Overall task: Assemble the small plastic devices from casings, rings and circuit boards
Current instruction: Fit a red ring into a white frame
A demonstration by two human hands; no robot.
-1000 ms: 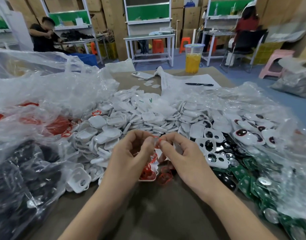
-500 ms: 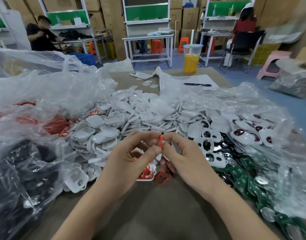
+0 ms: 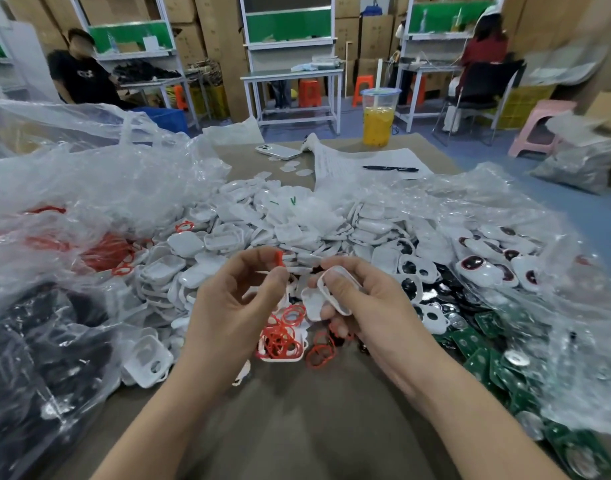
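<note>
Now: left hand [image 3: 235,303] raised over the table [image 3: 297,417], thumb and forefinger pinching a thin red ring [image 3: 279,259] seen edge-on; the other fingers are loosely curled. The right hand [image 3: 366,306] is just beside it, not touching, with its fingers curled round a white casing [image 3: 335,289]. The casing is smooth plastic, a shallow rounded rectangle, and the thumb lies across its open side.

Directly below the hands, one casing lying flat serves as a dish [image 3: 262,355] for a tangle of red rings (springy, wiry loops). One loose ring [image 3: 319,351] lies on the bare brown tabletop beside it.

Behind the hands is a big heap of white casings [image 3: 262,230], glossy and overlapping like shingles. To the right, casings with dark oval windows [image 3: 473,265] sit partly under crinkled clear plastic. Green circuit boards [image 3: 477,337] with shiny round discs spill near the right forearm.

To the left, clear bags [image 3: 89,174] hold a mass of red rings [image 3: 103,251] and black parts [image 3: 37,341].

At the far end are a phone [image 3: 278,151], a pen [image 3: 390,168] on paper [image 3: 352,157], and a lidded cup of yellow drink [image 3: 378,119].
</note>
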